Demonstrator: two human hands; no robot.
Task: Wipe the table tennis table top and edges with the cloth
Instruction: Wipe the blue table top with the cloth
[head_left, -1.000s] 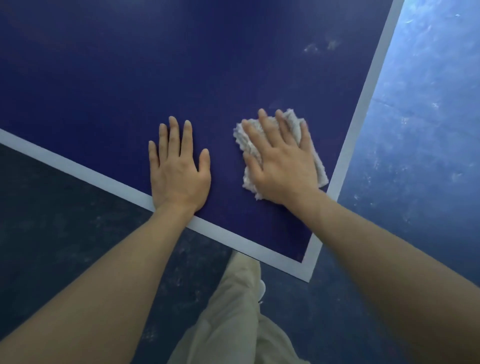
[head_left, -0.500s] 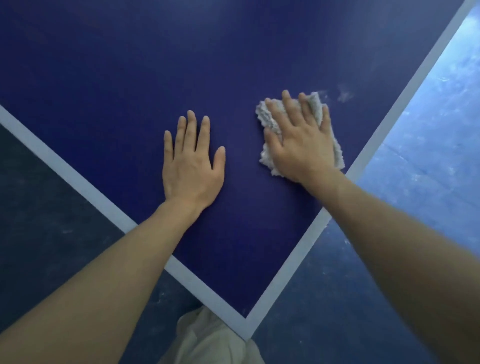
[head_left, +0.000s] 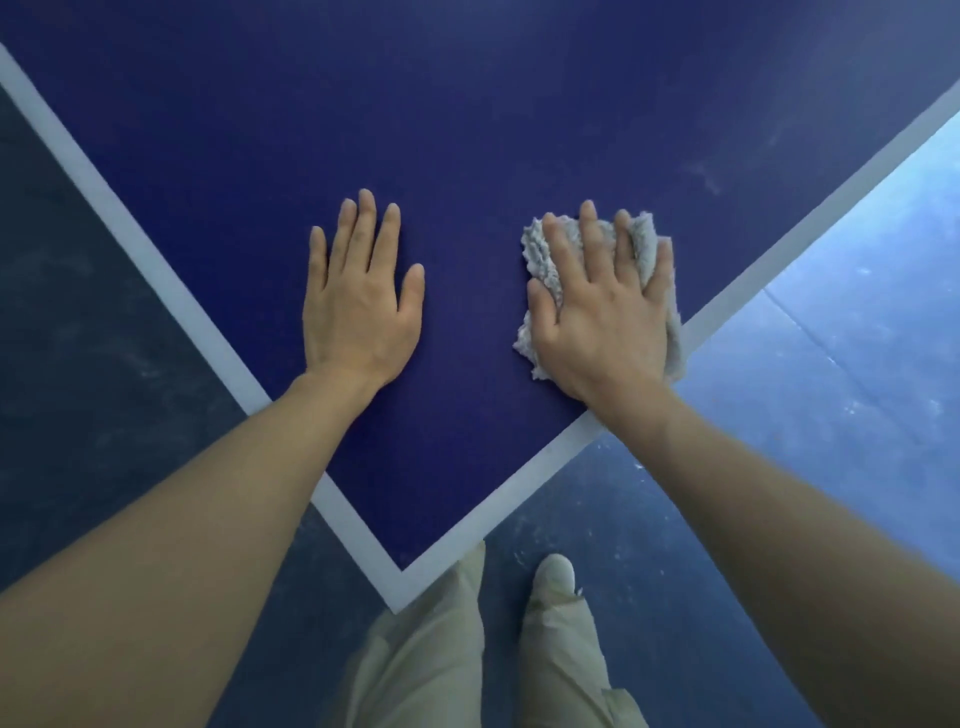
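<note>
A corner of the dark blue table tennis bench (head_left: 467, 130) points toward the person, with a white stripe (head_left: 171, 291) running along both of its edges. The left hand (head_left: 358, 306) lies flat on the blue top, palm down, fingers straight and a little spread. It holds nothing. The right hand (head_left: 602, 312) also lies palm down, with its fingers straight, and it presses on a fluffy grey-white cloth (head_left: 545, 249). The cloth is bunched up under the hand and sticks out past the fingertips and on both sides. The cloth sits on the blue top just beside the right edge, and its right side seems to reach onto the white stripe there, though the hand hides part of that spot. The two hands are near each other but apart, with bare blue top between them. Some pale smudges (head_left: 704, 174) show on the top farther away, near the right edge. Below the corner are beige trousers (head_left: 441, 660) and a pale shoe (head_left: 555, 574) on the dark blue floor (head_left: 93, 389).
</note>
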